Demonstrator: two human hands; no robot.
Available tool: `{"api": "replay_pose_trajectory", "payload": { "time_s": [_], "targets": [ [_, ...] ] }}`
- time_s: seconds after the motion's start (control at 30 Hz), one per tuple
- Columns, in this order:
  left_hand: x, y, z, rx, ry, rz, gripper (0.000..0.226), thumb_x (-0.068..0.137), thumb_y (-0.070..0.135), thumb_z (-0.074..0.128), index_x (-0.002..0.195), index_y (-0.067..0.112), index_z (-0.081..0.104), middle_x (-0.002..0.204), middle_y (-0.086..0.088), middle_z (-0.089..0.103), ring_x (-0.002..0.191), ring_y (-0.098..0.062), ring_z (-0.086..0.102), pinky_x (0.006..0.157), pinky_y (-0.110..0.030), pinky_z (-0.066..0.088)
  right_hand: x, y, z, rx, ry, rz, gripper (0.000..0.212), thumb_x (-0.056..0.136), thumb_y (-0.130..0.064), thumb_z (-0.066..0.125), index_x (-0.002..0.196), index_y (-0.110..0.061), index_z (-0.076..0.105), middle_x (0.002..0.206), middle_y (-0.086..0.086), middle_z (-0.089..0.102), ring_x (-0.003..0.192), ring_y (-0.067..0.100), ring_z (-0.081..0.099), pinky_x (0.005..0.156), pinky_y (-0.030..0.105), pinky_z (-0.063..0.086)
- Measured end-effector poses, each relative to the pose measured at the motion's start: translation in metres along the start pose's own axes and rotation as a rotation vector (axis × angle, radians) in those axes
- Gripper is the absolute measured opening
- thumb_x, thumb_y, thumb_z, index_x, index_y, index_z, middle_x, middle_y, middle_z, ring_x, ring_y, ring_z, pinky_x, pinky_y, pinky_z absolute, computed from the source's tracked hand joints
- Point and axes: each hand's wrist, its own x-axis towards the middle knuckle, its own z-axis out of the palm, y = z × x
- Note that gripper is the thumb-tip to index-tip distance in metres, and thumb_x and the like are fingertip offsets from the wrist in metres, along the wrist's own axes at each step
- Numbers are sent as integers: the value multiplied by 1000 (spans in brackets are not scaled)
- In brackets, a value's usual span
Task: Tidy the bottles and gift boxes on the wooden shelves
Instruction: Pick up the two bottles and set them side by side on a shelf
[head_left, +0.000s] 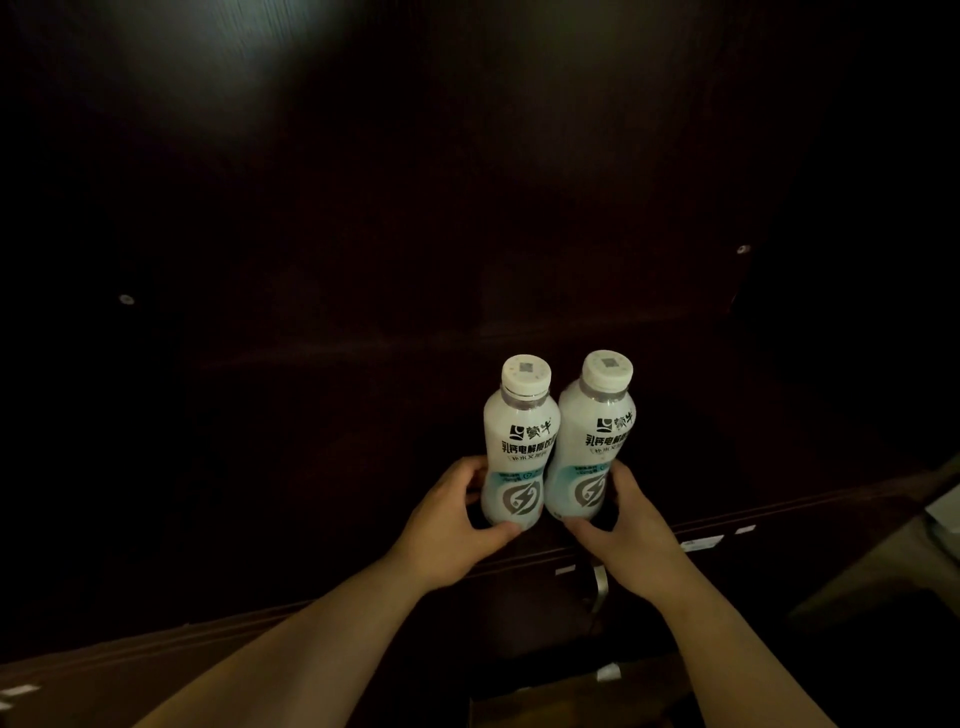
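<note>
Both hands were on the job — the left hand (451, 512) gripped the left bottle (518, 448), the right hand (621, 525) the right bottle (593, 441), upright and touching on the dark shelf (810, 415) — likely mid-alignment, needing a square nudge, then release.

Very dim overall, near black across most of the frame. Soft hazy glow at 12 o'clock, blurred and without detail. Brightest and sharpest at centre, on two white bottles (558, 441). Wide-angle bending toward the edges, with murky, grainy shadow at 9 and 3 o'clock.
</note>
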Motion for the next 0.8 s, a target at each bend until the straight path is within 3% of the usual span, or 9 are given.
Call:
{"api": "replay_pose_trajectory", "payload": {
  "time_s": [0.23,0.33,0.53,0.67,0.8],
  "targets": [
    [0,-1,1,-3,7,-5,79,60,49,86,122,62,40,132,24,54,118,9,53,95,-21,49,1,0,1,2,6,15,85,81,-29,84,142,-52,30,118,-38,54,102,-37,42,74,-3,39],
    [1,-2,1,-3,6,-21,90,58,49,88,131,56,36,134,23,52,121,6,52,98,-24,49,2,2,1,7,11,11,92,79,-25,85,144,-51,25,115,-39,51,100,-39,41,71,-7,37],
    [1,-4,1,52,-13,-6,88,61,49,84,138,41,41,137,17,53,122,1,53,101,-33,50,1,1,0,-14,0,12,92,80,-25,84,144,-53,25,117,-41,50,100,-39,39,74,-4,38],
    [0,-3,1,62,-5,0,86,61,51,82,136,42,41,136,18,53,122,0,54,100,-33,50,2,1,1,-27,-21,6,85,83,-23,81,148,-45,31,120,-39,49,102,-38,39,77,-2,37],
    [-1,-2,1,60,-2,-10,84,61,49,83,133,47,41,133,19,55,120,1,54,100,-33,51,2,0,1,-32,-15,15,85,83,-22,81,146,-48,30,119,-40,49,101,-37,39,77,-2,36]
  ]
}}
